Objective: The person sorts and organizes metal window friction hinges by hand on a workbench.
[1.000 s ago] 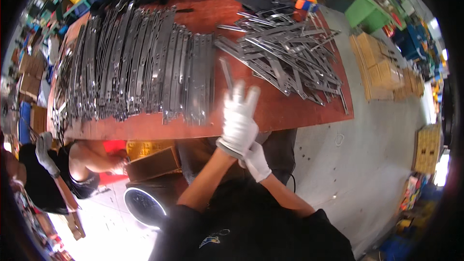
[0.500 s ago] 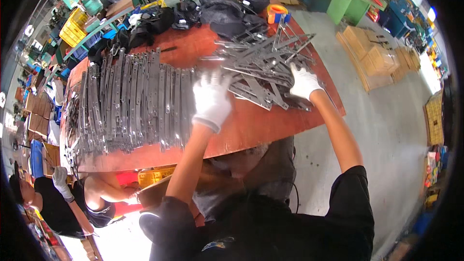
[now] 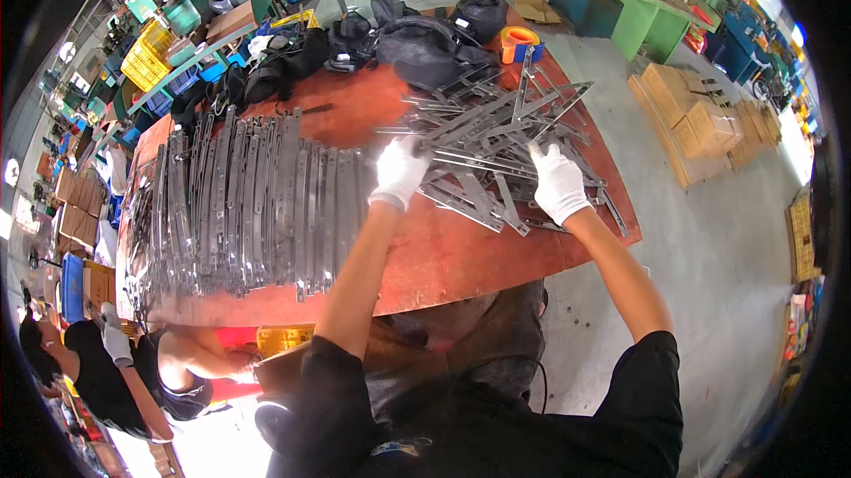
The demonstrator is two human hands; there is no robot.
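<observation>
White gloves cover both hands. My left hand (image 3: 401, 174) is closed around the left end of a long, thin metal strip (image 3: 483, 162), at the left edge of a tangled heap of strips (image 3: 496, 119). The strip reaches across to my right hand (image 3: 560, 186), whose fingers curl in at its other end; the glove partly hides that grip. Left of my left hand, many grey metal strips (image 3: 257, 203) with small holes lie side by side in a row. Everything rests on a reddish tabletop (image 3: 461, 261).
Black bags (image 3: 425, 48) line the table's far edge beside an orange and blue roll-like object (image 3: 519, 42). A seated person (image 3: 111, 372) in a white glove is at the lower left. Cardboard boxes (image 3: 700, 119) sit on the floor to the right. A green workbench (image 3: 643, 13) stands behind.
My left hand has moved slightly right to the strip's end and closed. My right hand has shifted slightly and curled in. The whole view has moved a little.
</observation>
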